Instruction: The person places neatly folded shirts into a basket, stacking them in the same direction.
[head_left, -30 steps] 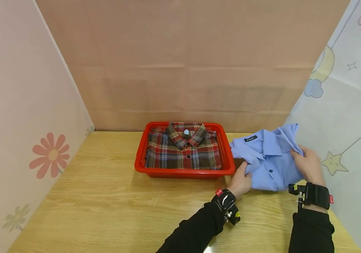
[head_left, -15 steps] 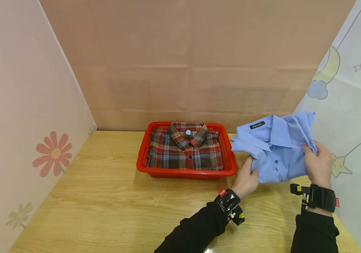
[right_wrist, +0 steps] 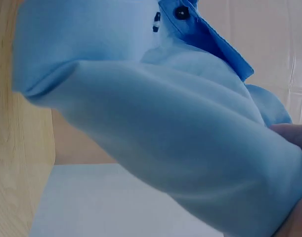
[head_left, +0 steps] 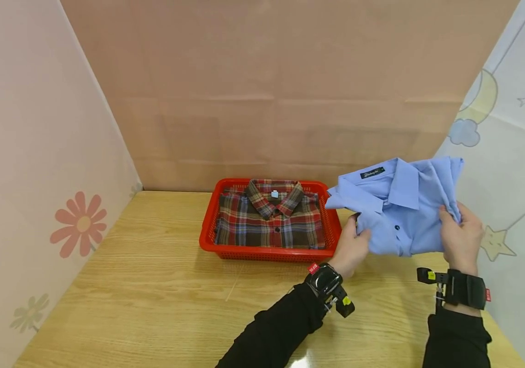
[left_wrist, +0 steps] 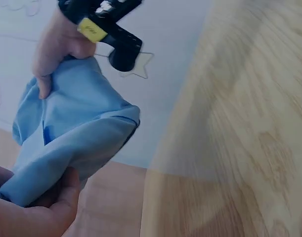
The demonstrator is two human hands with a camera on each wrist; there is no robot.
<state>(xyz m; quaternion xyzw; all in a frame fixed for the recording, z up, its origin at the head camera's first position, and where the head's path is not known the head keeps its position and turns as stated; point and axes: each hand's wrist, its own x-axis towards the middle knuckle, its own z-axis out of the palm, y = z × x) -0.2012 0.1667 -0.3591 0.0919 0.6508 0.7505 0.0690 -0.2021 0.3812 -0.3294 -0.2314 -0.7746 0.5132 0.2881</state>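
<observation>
A folded light blue shirt (head_left: 421, 220) with a collar, dark buttons and a black neck label is held up over the right part of the table. My left hand (head_left: 353, 248) pinches its left side, thumb on top. On the opposite side, my right hand (head_left: 462, 239) grips the fabric at the edge. In the left wrist view the shirt (left_wrist: 81, 113) hangs clear of the wooden surface between both hands. The right wrist view is mostly filled by the blue cloth (right_wrist: 165, 128), with part of the right hand at its right border.
Left of the shirt stands a red plastic basket (head_left: 271, 253) holding a folded plaid shirt (head_left: 269, 225). Both are on the wooden table (head_left: 152, 296). A brown back wall (head_left: 262, 128) and a patterned right wall (head_left: 520, 194) enclose the space.
Both hands have raised the blue shirt off the table. It first moved up and to the right, then slightly back left toward the basket, which stays in place.
</observation>
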